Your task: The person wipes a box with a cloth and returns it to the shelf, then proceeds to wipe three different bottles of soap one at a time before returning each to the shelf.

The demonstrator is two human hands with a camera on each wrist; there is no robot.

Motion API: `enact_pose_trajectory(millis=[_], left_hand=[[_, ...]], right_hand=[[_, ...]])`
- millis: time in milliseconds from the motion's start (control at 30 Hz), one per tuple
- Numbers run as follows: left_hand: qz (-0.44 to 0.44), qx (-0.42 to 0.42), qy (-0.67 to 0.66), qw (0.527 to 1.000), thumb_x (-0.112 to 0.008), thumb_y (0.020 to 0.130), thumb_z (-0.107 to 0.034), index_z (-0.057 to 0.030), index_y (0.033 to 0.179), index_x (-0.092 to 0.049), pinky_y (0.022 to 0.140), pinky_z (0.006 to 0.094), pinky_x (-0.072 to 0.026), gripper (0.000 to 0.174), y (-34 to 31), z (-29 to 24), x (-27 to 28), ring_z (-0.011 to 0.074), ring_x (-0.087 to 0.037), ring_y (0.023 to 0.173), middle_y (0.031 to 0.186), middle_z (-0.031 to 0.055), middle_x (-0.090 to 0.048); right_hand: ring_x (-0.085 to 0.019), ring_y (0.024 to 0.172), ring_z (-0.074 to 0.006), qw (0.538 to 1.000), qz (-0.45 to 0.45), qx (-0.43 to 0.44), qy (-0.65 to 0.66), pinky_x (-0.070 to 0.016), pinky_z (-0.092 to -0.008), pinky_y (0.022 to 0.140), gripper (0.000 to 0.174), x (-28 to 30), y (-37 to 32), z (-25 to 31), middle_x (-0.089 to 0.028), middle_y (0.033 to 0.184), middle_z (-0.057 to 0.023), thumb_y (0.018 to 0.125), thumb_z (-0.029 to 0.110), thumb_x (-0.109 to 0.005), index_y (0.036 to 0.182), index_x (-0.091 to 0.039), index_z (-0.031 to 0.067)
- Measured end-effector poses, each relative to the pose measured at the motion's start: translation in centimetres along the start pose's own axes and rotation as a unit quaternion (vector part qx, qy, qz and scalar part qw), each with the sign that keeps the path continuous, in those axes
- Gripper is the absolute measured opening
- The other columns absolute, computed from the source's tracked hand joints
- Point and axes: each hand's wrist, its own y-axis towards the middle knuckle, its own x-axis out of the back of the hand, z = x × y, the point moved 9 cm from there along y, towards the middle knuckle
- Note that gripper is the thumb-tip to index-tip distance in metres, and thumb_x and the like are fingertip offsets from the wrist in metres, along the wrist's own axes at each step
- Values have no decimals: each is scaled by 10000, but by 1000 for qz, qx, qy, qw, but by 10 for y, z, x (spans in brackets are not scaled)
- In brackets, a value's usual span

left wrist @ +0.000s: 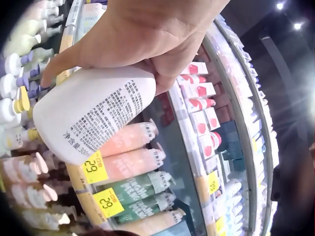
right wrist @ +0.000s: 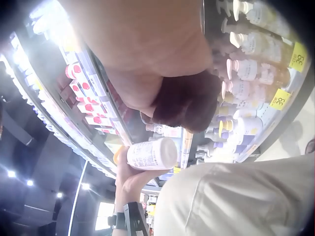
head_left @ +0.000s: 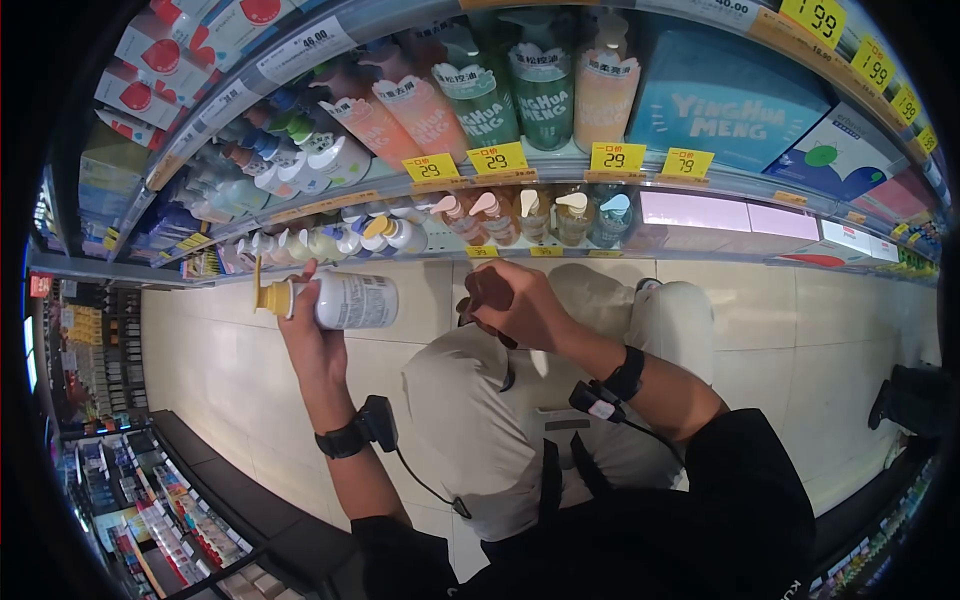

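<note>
A white pump bottle (head_left: 358,302) with a yellow pump head (head_left: 272,296) lies sideways in my left hand (head_left: 316,335), which grips it near the neck. Printed text covers the side of the white bottle (left wrist: 98,113) in the left wrist view, and its base points to the right in the head view. My right hand (head_left: 520,305) is raised over my knee with its fingers loosely curled, and nothing shows in it. In the right wrist view the right hand's fingers (right wrist: 189,101) are in dark shadow, while the bottle is beyond them in my left hand.
In front, a lower shelf holds several small pump bottles (head_left: 535,215) and pink boxes (head_left: 700,215). Above stand green and peach bottles (head_left: 545,90) and a large blue box (head_left: 725,100), with yellow price tags (head_left: 497,158) along the edge. My bent knees (head_left: 450,390) are over the tiled floor (head_left: 240,350).
</note>
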Motion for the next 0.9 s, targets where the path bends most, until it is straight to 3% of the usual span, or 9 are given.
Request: enact_pose_trajectory(millis=[133, 233, 300, 400, 433, 633, 733, 867, 900], left_hand=[[-44, 17, 91, 995, -621, 847, -59, 17, 1058, -542, 709, 343, -535, 238, 24, 56, 37, 182, -610, 879, 1042, 102, -589], [-68, -2, 71, 995, -632, 846, -51, 10, 1113, -518, 747, 331, -522, 297, 47, 128, 51, 183, -607, 892, 1057, 94, -588], [-103, 3, 12, 995, -626, 852, -47, 4, 1180, -487, 795, 330, -509, 360, 64, 176, 51, 191, -598, 927, 1090, 95, -580], [-113, -80, 27, 990, -609, 862, -38, -11, 1255, -425, 868, 334, -477, 435, 85, 211, 39, 200, -576, 987, 1155, 98, -557], [-104, -61, 26, 992, -599, 865, -38, -20, 1294, -387, 930, 342, -430, 479, 93, 225, 37, 205, -537, 1060, 1225, 109, -518], [-93, -94, 87, 987, -598, 863, -64, 13, 1273, -386, 963, 350, -374, 468, 131, 274, 41, 238, -480, 1110, 1238, 141, -457], [-115, -168, 285, 937, -610, 861, -88, 42, 1251, -394, 961, 377, -368, 465, 130, 266, 31, 274, -473, 1110, 1205, 174, -453], [-111, -123, 387, 907, -671, 828, -155, 54, 1254, -409, 966, 439, -341, 542, 141, 283, 31, 361, -450, 1109, 1195, 243, -456], [-158, -119, 472, 859, -701, 806, -213, 29, 1281, -405, 942, 477, -346, 610, 137, 284, 31, 394, -440, 1082, 1184, 252, -470]], right_hand=[[-646, 851, -217, 997, 17, -14, -72, -500, -313, 753, 363, 10, -5, 3, -636, 945, -113, 692, 47, -687, 1039, -585, 25], [-644, 886, -230, 981, -54, 42, -182, -498, -317, 774, 376, 39, -12, 5, -632, 976, -123, 682, 48, -689, 1043, -588, 26], [-631, 891, -281, 982, -76, 3, -172, -497, -335, 789, 404, 59, -22, -5, -621, 964, -138, 675, 52, -688, 1064, -582, 32], [-625, 890, -309, 973, -88, -6, -214, -503, -332, 782, 433, 80, -32, -11, -609, 964, -141, 665, 46, -705, 1079, -581, 34], [-625, 889, -309, 972, -88, -11, -220, -504, -331, 778, 432, 84, -34, -11, -608, 969, -139, 664, 43, -707, 1077, -583, 34], [-614, 918, -317, 970, -72, -10, -234, -503, -344, 795, 469, 92, -35, -12, -594, 1019, -135, 655, 27, -701, 1104, -570, 47], [-608, 920, -326, 978, -44, -22, -202, -505, -352, 790, 465, 87, -35, -15, -592, 1021, -134, 658, 27, -698, 1103, -567, 55], [-603, 912, -326, 976, -21, 14, -218, -504, -359, 784, 497, 83, -40, -15, -596, 1024, -127, 631, 27, -713, 1106, -574, 72], [-604, 914, -326, 974, -14, 20, -226, -506, -370, 789, 507, 82, -42, -16, -592, 1035, -130, 631, 46, -725, 1112, -568, 74]])
